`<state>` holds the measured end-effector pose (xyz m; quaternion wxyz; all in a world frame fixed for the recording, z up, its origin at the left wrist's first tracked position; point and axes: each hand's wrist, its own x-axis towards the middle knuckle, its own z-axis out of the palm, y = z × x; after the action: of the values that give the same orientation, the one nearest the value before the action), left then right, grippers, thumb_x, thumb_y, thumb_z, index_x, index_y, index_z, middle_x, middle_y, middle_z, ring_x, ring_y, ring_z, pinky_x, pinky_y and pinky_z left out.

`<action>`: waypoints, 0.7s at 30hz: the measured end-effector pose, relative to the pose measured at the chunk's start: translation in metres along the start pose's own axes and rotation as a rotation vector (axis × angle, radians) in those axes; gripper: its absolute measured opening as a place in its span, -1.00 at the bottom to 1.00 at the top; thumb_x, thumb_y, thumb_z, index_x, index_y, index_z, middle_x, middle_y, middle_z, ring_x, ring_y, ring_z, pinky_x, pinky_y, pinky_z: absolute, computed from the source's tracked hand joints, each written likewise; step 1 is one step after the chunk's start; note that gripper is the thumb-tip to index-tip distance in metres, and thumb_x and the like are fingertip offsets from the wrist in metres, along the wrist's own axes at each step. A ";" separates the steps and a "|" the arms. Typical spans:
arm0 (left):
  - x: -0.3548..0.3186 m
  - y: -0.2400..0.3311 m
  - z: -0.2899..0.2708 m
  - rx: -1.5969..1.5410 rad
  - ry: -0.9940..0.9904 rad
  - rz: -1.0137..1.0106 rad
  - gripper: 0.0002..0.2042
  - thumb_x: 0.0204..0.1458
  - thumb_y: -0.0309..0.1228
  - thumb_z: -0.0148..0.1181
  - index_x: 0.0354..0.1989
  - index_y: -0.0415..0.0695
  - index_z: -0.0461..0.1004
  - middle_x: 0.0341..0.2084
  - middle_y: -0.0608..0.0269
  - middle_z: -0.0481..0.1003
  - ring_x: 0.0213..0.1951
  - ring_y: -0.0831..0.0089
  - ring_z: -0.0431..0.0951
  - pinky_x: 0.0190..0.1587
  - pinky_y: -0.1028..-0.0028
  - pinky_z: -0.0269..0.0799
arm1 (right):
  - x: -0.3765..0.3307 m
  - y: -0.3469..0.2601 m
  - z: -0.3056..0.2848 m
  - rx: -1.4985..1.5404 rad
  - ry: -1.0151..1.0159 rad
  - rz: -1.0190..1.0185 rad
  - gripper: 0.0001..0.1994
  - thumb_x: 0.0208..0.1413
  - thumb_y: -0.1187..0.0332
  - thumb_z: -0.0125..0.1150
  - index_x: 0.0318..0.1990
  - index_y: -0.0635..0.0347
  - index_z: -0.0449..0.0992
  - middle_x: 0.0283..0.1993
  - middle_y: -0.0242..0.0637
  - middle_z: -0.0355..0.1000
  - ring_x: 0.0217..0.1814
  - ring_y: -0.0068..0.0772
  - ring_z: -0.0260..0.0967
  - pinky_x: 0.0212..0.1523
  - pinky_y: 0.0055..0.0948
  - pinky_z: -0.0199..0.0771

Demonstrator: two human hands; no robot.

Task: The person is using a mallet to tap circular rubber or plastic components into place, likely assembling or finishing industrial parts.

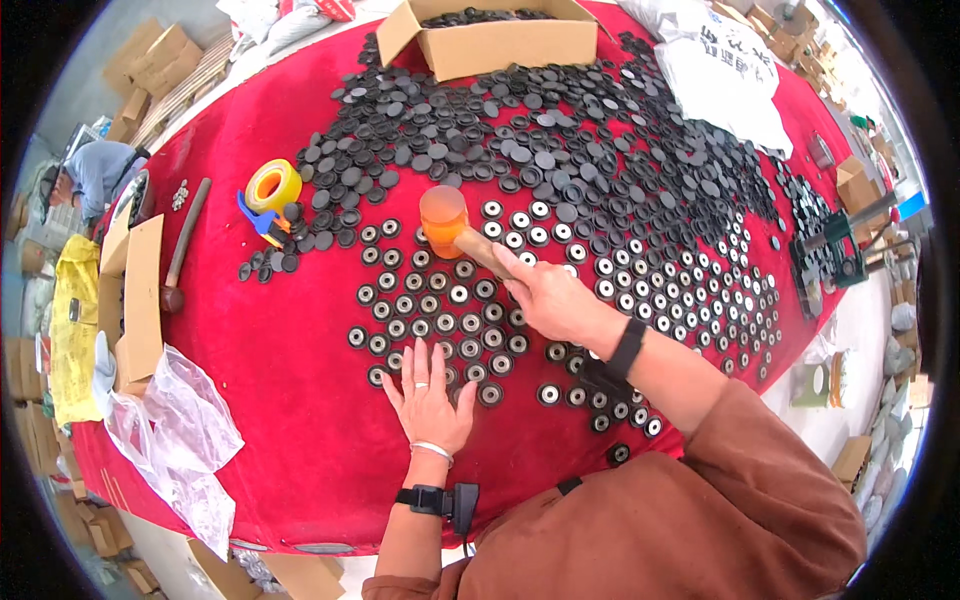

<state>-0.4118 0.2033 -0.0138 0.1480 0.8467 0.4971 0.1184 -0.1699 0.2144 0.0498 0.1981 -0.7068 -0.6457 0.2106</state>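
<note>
My right hand (568,302) is wrapped round the wooden handle of a mallet (443,216) with a translucent orange head. The mallet head is over small black wheels (459,294) with silver ringed centres; whether it touches any I cannot tell. These wheels lie in loose rows on the red cloth. My left hand (432,408) is flat with fingers spread at the near edge of the rows, its fingertips on or just over several wheels. Beyond them spreads a thick layer of plain black discs (480,125).
An open cardboard box (510,48) of black parts stands at the far edge. At left are a yellow tape roll on a blue dispenser (272,190), a hammer (186,245), a carton (143,300) and clear plastic (180,430). A green tool (845,255) stands right; another person (100,175) is far left.
</note>
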 end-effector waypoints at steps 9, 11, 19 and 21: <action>-0.003 0.000 -0.003 -0.006 0.002 0.001 -0.31 0.03 0.00 0.12 0.30 -0.11 0.22 0.35 0.08 0.11 0.40 0.12 -0.01 0.38 -0.10 -0.39 | 0.009 -0.026 0.010 0.002 0.014 -0.118 -0.43 0.20 0.38 0.07 0.37 -0.01 0.12 -0.42 0.11 0.43 -0.42 0.16 0.44 -0.41 -0.04 0.43; -0.001 0.000 -0.004 -0.003 -0.001 -0.001 -0.32 0.04 -0.01 0.13 0.30 -0.12 0.22 0.36 0.08 0.11 0.40 0.13 0.00 0.39 -0.08 -0.39 | 0.015 -0.027 0.009 -0.002 -0.058 -0.082 -0.43 0.20 0.38 0.08 0.37 0.00 0.12 -0.42 0.11 0.43 -0.42 0.16 0.44 -0.40 -0.04 0.42; -0.005 -0.003 -0.003 -0.024 -0.005 -0.009 -0.31 0.01 -0.02 0.15 0.28 -0.12 0.24 0.34 0.07 0.12 0.39 0.11 0.01 0.39 -0.08 -0.39 | 0.036 -0.033 -0.007 0.165 0.175 -0.164 -0.44 0.23 0.34 0.01 0.37 0.01 0.08 -0.38 0.19 0.42 -0.33 0.23 0.44 -0.30 0.04 0.45; -0.004 0.000 -0.005 -0.030 0.001 0.003 -0.32 0.00 -0.02 0.16 0.29 -0.12 0.24 0.35 0.07 0.12 0.39 0.11 0.01 0.39 -0.08 -0.39 | 0.041 -0.015 0.008 0.048 0.009 -0.071 -0.45 0.25 0.32 -0.03 0.38 0.04 0.05 -0.37 0.19 0.42 -0.31 0.25 0.45 -0.30 0.06 0.46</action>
<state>-0.4155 0.2005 -0.0094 0.1603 0.8452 0.4939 0.1265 -0.1836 0.2569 0.0490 0.2252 -0.6795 -0.6642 0.2156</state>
